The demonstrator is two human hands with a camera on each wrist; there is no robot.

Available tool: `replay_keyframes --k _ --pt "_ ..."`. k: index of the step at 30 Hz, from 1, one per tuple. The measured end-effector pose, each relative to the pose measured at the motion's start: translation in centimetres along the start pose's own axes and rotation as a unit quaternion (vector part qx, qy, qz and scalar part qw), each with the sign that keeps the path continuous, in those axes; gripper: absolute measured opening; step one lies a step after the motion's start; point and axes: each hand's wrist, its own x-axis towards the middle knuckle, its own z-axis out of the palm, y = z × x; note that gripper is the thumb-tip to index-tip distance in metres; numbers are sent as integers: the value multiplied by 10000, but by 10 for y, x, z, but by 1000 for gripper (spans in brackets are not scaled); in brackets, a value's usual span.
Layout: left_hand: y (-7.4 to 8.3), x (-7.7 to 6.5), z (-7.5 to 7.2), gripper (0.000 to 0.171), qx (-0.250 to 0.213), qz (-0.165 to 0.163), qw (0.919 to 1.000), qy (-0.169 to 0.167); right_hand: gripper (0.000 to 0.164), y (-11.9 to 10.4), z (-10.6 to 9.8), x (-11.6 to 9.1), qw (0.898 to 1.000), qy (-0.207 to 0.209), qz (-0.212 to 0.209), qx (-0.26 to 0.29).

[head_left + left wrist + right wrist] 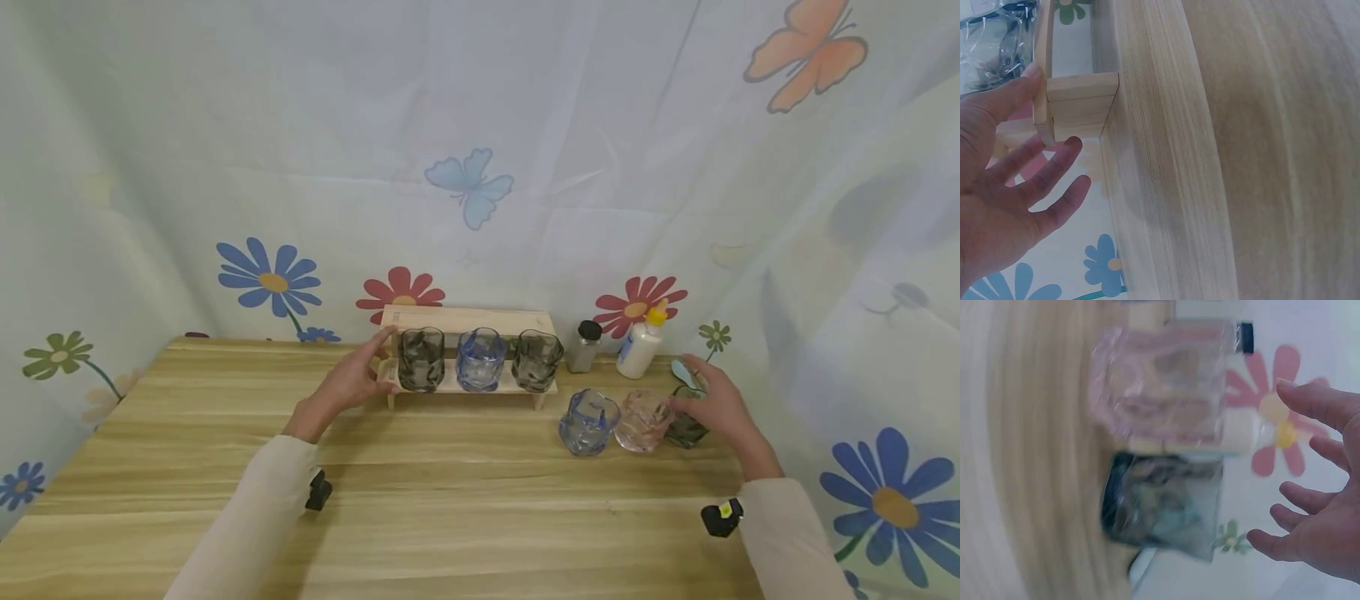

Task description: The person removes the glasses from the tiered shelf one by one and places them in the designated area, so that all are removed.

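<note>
A small two-step wooden rack (468,319) stands at the back of the table, bearing a dark grey glass (422,360), a blue glass (481,360) and another dark grey glass (537,362). My left hand (348,385) pinches the left end of its lower board (1043,103) between thumb and index finger, the other fingers spread loosely. To the right stand a blue-tinted glass (589,423), a pink glass (1160,387) and a dark green glass (1163,503). Over the dark green glass, my right hand (1329,487) has its fingers spread, apart from the rim in the right wrist view.
Behind the right-hand glasses are a black-capped jar (583,348) and a white bottle (639,348) with a yellow tip. A pale blue spoon-like piece (682,373) lies near my right fingers. A flower-print curtain (337,208) hangs along the table's back edge.
</note>
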Motion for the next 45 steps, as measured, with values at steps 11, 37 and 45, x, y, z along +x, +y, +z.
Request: replay_keyframes --k 11,37,45 --pt "0 0 -3 100 -20 43 10000 25 82 -49 23 15 9977 44 -446 507" --pt "-1 1 -1 100 -2 83 10000 29 69 -98 94 42 9920 78 -874 909" --pt "-1 0 1 100 -33 -10 10000 13 73 -110 107 46 9932 94 -760 882"
